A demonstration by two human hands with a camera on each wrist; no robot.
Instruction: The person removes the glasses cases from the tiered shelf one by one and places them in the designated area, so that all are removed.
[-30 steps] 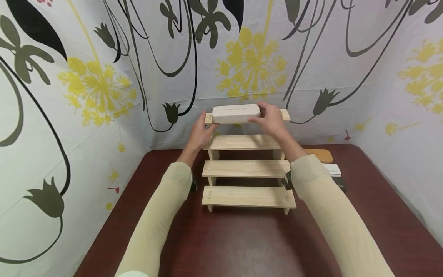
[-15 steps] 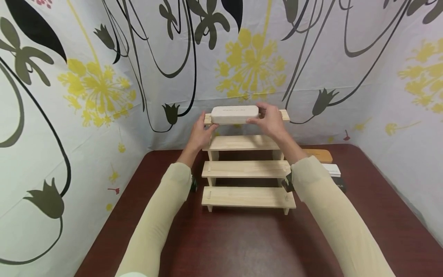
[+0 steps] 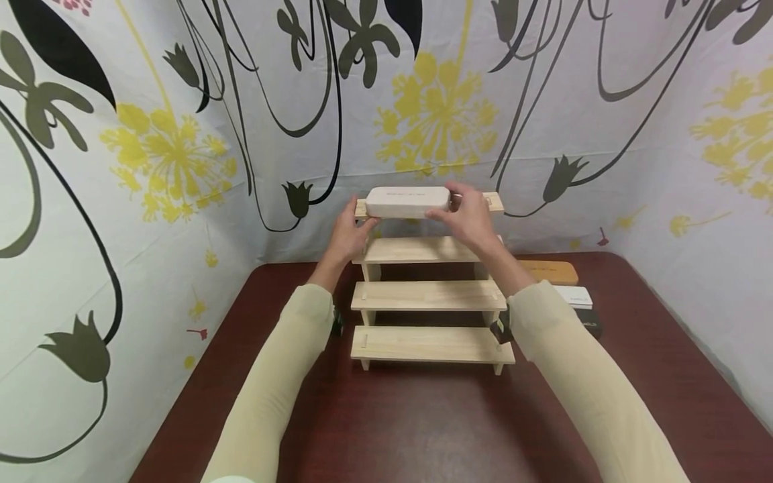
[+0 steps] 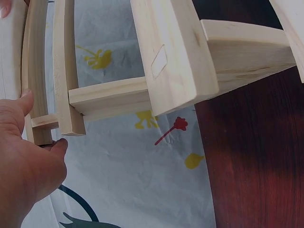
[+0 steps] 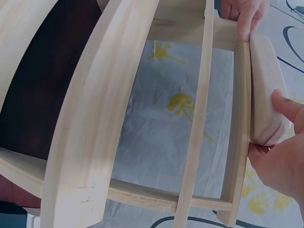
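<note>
A white, rounded glasses case with small lettering lies along the top board of a pale wooden stepped rack. My right hand holds the case by its right end, thumb in front and fingers behind. At the left end of the top board, my left hand grips the wood, its thumb near the case's left end. The left wrist view shows this hand with the thumb on one face of the board and fingertips at the other. In the right wrist view, the case sits close against the board's edge.
Three lower boards step down toward me on the dark red table. On the right lie an orange case, a white box and a black box, partly behind my right sleeve. Patterned cloth stands around the table's back and sides.
My right hand and the glasses case have shifted very slightly left along the top board. The left hand keeps its grip at the board's end.
</note>
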